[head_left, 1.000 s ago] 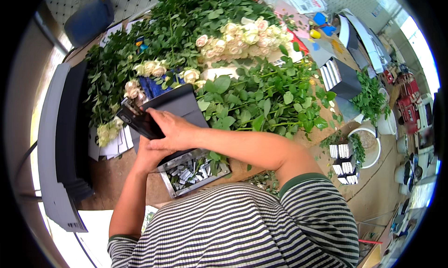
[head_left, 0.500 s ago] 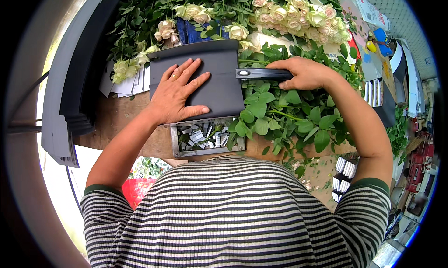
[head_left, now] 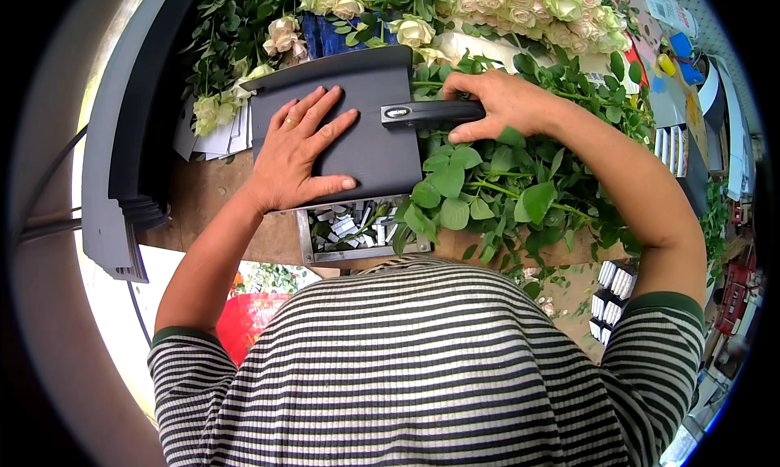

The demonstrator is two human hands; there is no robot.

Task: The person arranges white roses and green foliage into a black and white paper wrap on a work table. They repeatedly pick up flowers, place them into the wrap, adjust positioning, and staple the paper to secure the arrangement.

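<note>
My left hand (head_left: pixel 299 146) lies flat, fingers spread, on a dark grey sheet of cardboard (head_left: pixel 375 165) whose far edge curls up. In my right hand (head_left: pixel 504 105) is a black stapler (head_left: pixel 435 112), gripped by its rear end. Its front end reaches over the right edge of the sheet. Leafy green rose stems (head_left: pixel 475 182) stick out to the right from beside the sheet, under the stapler and my right hand. Just in front of the sheet, partly covered by it, sits a metal-rimmed box (head_left: pixel 357 256) with small white and grey pieces and leaf bits.
Cream and pink roses (head_left: pixel 520 8) lie in heaps along the back. A tall stack of grey and black sheets (head_left: pixel 134 142) stands at the left. White papers (head_left: pixel 223 138) lie beside the cardboard. Below the table's front edge is a red container (head_left: pixel 248 321).
The stapler in my right hand has moved left, and its front end now overlaps the cardboard farther in. My left hand stays flat on the sheet. The whole view has shifted slightly.
</note>
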